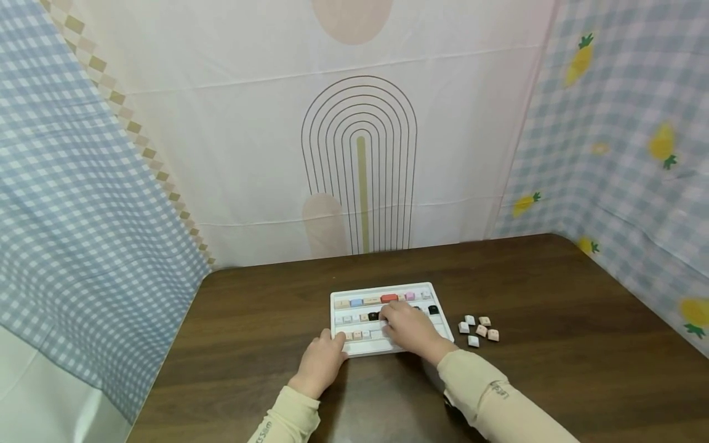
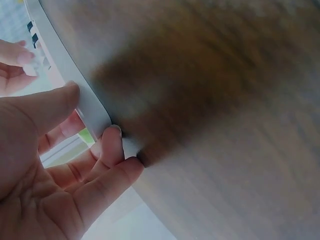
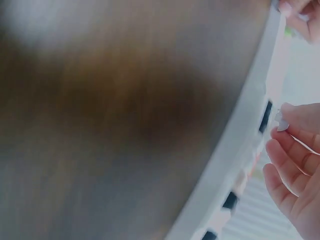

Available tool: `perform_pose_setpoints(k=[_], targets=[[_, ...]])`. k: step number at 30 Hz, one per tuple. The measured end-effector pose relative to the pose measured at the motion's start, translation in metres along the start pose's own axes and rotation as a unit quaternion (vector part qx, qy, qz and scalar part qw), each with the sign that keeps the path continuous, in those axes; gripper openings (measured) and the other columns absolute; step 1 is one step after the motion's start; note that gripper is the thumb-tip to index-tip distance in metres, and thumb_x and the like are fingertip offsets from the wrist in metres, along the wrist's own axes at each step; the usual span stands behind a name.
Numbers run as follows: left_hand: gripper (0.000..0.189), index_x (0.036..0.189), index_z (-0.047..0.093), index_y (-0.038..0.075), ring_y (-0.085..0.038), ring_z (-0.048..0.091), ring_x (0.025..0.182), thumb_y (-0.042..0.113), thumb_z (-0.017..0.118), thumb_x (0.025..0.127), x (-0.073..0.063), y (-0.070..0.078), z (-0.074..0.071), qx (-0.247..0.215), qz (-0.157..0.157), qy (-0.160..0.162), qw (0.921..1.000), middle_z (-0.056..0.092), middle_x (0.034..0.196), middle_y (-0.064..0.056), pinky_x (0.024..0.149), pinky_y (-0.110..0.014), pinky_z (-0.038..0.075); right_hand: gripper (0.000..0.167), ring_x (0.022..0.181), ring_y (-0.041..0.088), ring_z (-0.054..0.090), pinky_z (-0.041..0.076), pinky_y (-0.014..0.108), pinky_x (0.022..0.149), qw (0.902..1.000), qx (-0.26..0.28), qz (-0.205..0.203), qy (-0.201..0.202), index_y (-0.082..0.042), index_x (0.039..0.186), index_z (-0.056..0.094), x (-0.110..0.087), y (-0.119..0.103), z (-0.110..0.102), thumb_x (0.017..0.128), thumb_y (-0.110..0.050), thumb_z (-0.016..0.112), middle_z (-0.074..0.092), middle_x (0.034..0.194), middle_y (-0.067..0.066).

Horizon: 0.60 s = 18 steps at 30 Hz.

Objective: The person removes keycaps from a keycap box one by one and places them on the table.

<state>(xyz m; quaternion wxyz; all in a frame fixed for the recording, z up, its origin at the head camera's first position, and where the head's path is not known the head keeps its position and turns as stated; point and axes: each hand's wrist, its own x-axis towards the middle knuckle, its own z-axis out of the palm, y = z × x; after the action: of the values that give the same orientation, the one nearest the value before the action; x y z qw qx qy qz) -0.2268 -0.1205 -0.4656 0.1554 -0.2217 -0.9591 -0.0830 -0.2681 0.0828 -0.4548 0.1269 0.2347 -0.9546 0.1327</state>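
A white tray (image 1: 376, 352) lies on the table and holds rows of small keycaps. My left hand (image 1: 319, 360) grips its front left corner, the thumb (image 2: 70, 97) along the front edge and the other fingers curled at the side. Over the middle of the tray is my right hand (image 1: 408, 329), pinching a small white keycap (image 3: 282, 122) between thumb and forefinger. In the back row sit a red keycap (image 1: 389, 298), a blue one (image 1: 356, 302) and a pink one (image 1: 410, 296). Black keycaps (image 1: 434, 309) stand among pale ones in the middle row; part of that row is hidden by my right hand.
Several loose white and pale pink keycaps (image 1: 481, 330) lie on the brown wooden table (image 1: 266, 332), just right of the tray. A patterned cloth (image 1: 255, 154) hangs behind the table, with checked cloths (image 1: 637, 123) at the sides.
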Motion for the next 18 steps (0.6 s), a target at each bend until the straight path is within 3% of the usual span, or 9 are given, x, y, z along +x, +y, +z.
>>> perform_pose_setpoints(k=[6,12,18], targets=[[0.024,0.080,0.052,0.006,-0.028,0.055,0.054,0.015,0.073,0.075,0.001,-0.001,0.002,0.002,-0.002,-0.001,1.0000,0.049,0.071,-0.012,0.047,-0.035,0.045,0.017,0.090,0.021,0.061,0.051,0.040,0.073,0.9980,0.004,0.063,-0.008,-0.011,0.097,0.065,-0.007,0.040,-0.026,0.081,-0.013,0.066,0.065,0.096,0.004],[0.023,0.081,0.053,0.006,-0.028,0.055,0.055,0.016,0.073,0.076,0.000,-0.003,0.003,-0.001,-0.007,-0.015,0.9999,0.050,0.072,-0.012,0.049,-0.036,0.045,0.017,0.088,0.025,0.060,0.050,0.040,0.066,0.9917,-0.010,0.125,-0.030,-0.008,0.101,0.064,-0.025,0.088,-0.048,0.085,-0.014,0.064,0.064,0.099,0.009],[0.022,0.082,0.054,0.006,-0.028,0.055,0.055,0.016,0.073,0.076,0.001,-0.002,0.002,-0.002,-0.007,-0.019,0.9998,0.051,0.073,-0.012,0.049,-0.035,0.045,0.018,0.080,0.024,0.059,0.046,0.037,0.058,0.9824,-0.009,0.176,-0.063,-0.007,0.103,0.063,-0.044,0.124,-0.056,0.086,-0.013,0.061,0.063,0.098,0.013]])
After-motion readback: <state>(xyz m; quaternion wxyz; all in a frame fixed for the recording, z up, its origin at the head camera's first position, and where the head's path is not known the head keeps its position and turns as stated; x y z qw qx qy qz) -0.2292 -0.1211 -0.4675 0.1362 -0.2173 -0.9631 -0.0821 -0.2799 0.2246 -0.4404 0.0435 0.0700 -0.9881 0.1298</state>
